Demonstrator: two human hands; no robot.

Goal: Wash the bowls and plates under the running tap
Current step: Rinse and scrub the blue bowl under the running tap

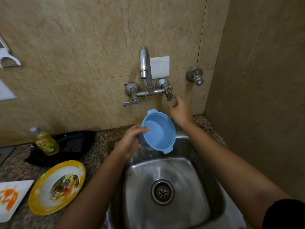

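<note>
My left hand [130, 142] grips a blue bowl [158, 131] by its left rim, thumb inside, tilted over the back of the steel sink [194, 204]. A thin stream falls from the tap spout [144, 63] into the bowl, and water drips off its lower edge. My right hand [180, 109] reaches up to the right tap handle [169, 94], fingertips just at it with fingers loosely curled. A yellow-rimmed plate [57, 187] with a picture lies on the counter at the left. A white square plate [11, 199] smeared with orange lies further left.
A bottle of yellow dish soap [46, 142] lies on a black tray [74, 144] behind the plates. A second tap handle [131, 103] sits left of the spout, a separate valve [195, 76] at the right. A side wall closes in the right.
</note>
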